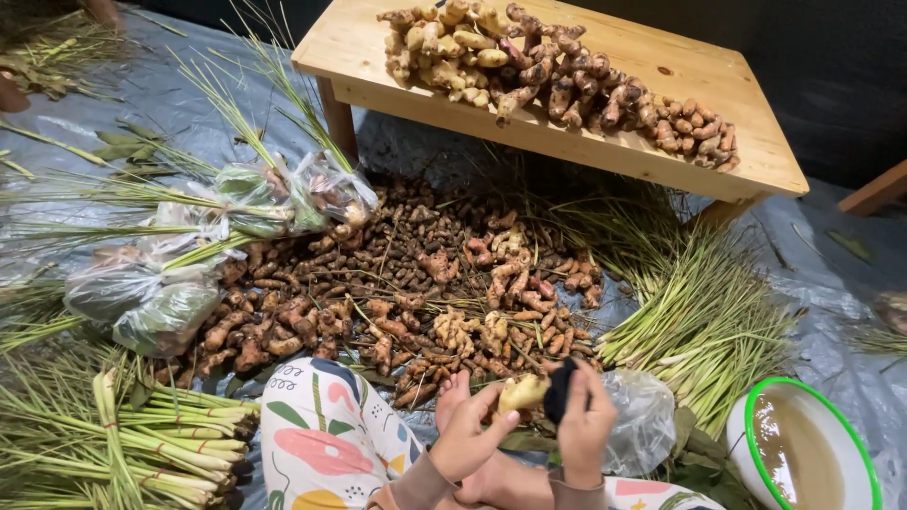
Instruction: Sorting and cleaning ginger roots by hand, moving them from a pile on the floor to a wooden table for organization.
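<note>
Nearest the camera, the left hand point(465, 436) pinches a pale piece of ginger point(522, 391) between thumb and curled fingers. The right hand point(586, 430) is closed around a dark thing point(559, 389), perhaps a cloth or small tool, pressed against the ginger's right end. Both hands hover above the person's knee in patterned trousers point(326, 439) and a bare foot point(453, 392). A clear plastic bag point(644, 420) lies just right of the right hand, and a white bowl with a green rim point(855, 444) sits further right on the grey sheet point(831, 293). Lemongrass stalks point(142, 444) lie bundled to the left. Beyond the hands spreads a heap of brown roots point(397, 283). Farthest off, a wooden table point(680, 66) carries a row of ginger and turmeric point(557, 71) from its back-left corner towards its right edge.
</note>
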